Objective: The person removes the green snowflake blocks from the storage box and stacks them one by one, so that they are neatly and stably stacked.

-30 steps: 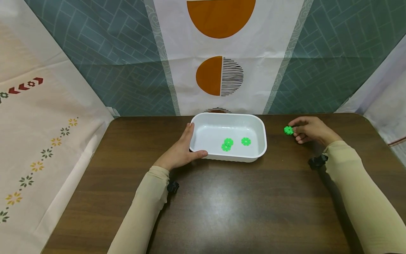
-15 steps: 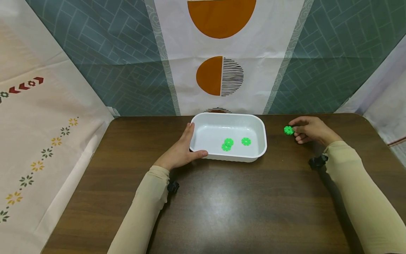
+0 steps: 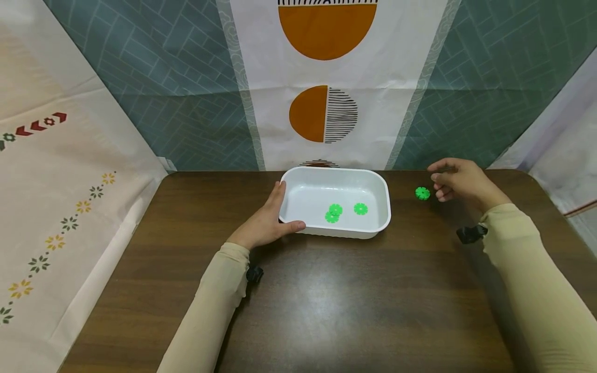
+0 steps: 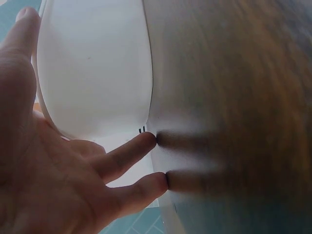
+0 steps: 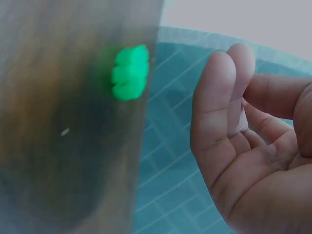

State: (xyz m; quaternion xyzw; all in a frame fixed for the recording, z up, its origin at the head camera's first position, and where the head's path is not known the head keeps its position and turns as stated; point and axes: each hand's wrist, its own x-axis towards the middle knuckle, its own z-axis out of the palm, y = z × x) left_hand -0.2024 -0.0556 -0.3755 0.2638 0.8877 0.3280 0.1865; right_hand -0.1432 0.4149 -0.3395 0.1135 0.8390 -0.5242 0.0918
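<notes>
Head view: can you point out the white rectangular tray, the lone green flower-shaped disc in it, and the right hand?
White rectangular tray (image 3: 333, 189): head view, bare inner floor.
Lone green flower-shaped disc (image 3: 361, 209): head view, middle of its upward face.
Right hand (image 3: 466, 182): head view, back of the hand.

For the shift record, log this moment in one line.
left hand: touching tray | right hand: holding nothing | tray: three green discs inside, two overlapping | green piece: on table, right of tray

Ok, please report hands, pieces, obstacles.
Left hand touching white tray. Right hand empty near loose green piece. Three pieces inside tray. Nothing seen between loose piece and tray.
</notes>
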